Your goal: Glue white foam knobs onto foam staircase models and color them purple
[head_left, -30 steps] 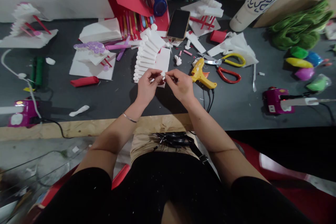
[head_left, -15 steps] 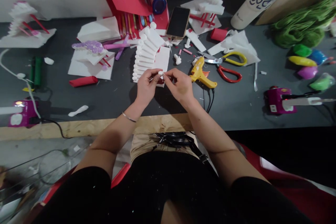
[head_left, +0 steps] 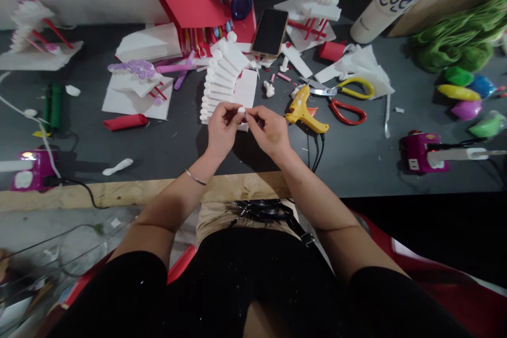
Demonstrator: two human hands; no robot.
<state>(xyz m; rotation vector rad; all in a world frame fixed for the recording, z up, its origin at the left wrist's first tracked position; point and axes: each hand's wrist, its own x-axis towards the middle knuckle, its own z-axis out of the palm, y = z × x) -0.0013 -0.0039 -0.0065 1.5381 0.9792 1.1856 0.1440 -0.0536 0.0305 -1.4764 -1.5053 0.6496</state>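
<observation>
Between the fingertips of both hands is a small white lump (head_left: 241, 110), which looks like modelling clay. My left hand (head_left: 222, 125) pinches it from the left. Thumb and forefinger of my right hand (head_left: 269, 125) close together at its right side, touching it. Just beyond the hands lies a curved white model (head_left: 222, 76) made of slats, with small white balls along its outer edge. A white card (head_left: 246, 87) sits partly under it. Right of my right hand rests a yellow glue gun (head_left: 304, 113), beside scissors (head_left: 336, 92) with one yellow and one red handle.
A phone (head_left: 270, 31) and a blue-lidded jar (head_left: 240, 0) stand at the back. Paper models on red legs, one with a purple top (head_left: 134, 71), are left and right. Purple power blocks (head_left: 423, 153) sit at both sides. Green yarn (head_left: 451, 42) and coloured clay lie far right.
Both hands stay in nearly the same place. The white lump has turned slightly between the fingertips, with less of it showing. The camera view has shifted a little.
</observation>
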